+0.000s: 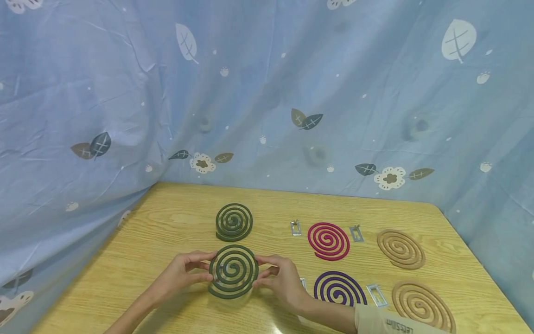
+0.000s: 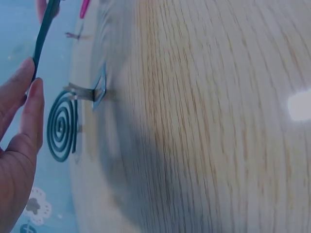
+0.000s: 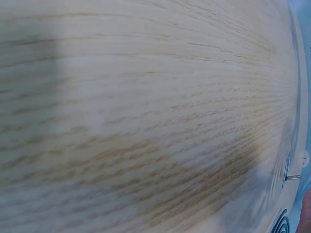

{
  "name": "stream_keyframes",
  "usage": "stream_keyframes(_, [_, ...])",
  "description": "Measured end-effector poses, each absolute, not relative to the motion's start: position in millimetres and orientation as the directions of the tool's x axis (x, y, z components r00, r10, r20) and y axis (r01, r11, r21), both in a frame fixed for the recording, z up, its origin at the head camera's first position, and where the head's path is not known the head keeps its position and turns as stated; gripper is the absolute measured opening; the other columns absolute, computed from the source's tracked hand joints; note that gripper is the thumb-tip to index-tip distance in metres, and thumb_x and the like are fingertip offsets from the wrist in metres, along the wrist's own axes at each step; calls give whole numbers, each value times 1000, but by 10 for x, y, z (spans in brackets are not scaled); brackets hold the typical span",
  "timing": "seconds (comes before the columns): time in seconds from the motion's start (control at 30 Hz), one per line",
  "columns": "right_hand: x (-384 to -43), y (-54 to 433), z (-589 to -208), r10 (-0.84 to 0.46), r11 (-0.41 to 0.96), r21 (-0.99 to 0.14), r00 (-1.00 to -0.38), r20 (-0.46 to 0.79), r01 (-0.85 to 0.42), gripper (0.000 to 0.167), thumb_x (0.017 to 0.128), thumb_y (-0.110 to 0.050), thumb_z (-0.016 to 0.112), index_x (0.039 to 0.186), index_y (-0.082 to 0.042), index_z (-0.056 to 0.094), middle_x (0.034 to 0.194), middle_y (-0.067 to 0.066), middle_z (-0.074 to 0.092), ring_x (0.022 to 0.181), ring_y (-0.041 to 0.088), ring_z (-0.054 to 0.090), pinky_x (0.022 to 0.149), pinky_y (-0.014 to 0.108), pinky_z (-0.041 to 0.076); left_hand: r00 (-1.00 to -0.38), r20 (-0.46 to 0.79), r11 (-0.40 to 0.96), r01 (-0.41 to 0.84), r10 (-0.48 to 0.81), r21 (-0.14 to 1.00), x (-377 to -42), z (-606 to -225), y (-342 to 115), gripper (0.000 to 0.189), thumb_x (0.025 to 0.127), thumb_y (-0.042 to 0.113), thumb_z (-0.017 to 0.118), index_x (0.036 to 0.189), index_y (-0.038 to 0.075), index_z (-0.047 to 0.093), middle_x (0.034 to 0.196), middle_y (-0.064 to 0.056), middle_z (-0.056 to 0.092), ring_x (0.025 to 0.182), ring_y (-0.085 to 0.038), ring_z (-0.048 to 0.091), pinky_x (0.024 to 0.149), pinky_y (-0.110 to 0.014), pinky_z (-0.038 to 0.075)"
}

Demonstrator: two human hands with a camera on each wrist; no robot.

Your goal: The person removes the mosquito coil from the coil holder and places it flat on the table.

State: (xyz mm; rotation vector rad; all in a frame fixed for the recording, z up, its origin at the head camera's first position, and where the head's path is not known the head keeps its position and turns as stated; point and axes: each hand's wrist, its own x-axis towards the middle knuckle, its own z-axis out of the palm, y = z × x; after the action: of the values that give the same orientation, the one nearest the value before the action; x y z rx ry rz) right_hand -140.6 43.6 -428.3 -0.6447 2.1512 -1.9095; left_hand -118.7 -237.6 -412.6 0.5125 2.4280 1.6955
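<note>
A dark green mosquito coil (image 1: 233, 272) is held by both hands, raised above the table. My left hand (image 1: 183, 271) pinches its left edge between thumb and fingers, while my right hand (image 1: 285, 283) pinches the right edge. In the left wrist view, the held coil (image 2: 43, 36) shows edge-on between the left hand's (image 2: 19, 141) fingertips. Below it a metal coil stand (image 2: 101, 91) rests on the table, its upright tab bent up. Another dark green coil (image 1: 234, 222) lies just behind the held one. The right wrist view catches only a sliver of the hand (image 3: 305, 216).
Rightward on the wooden table (image 1: 175, 218) lie a magenta coil (image 1: 328, 241), a purple coil (image 1: 340, 290) and two tan coils (image 1: 401, 249). Metal stands (image 1: 295, 228) sit between them, one partly behind the right hand. A blue patterned cloth (image 1: 258, 93) hangs around the table.
</note>
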Motion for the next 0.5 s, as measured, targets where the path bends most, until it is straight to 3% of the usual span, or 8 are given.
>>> stream_keyframes(0.2, [-1394, 514, -4282, -440, 86, -979, -888, 131, -187, 53, 71, 6, 76, 122, 7, 59, 113, 19, 60, 78, 19, 68, 59, 12, 51, -931, 75, 301, 191, 357, 934, -1209, -4140, -2305, 53, 83, 11, 73, 128, -9, 53, 129, -29, 51, 101, -19, 61, 87, -24, 54])
stream_keyframes(0.5, [-1392, 583, -4283, -434, 77, -975, -887, 156, -209, 52, 71, 8, 76, 120, 9, 59, 113, 22, 60, 76, 19, 69, 71, 21, 58, -936, 53, 286, 159, 347, 945, -1221, -4120, -2206, 54, 82, 11, 74, 127, -9, 54, 131, -30, 49, 101, -19, 61, 83, -23, 55])
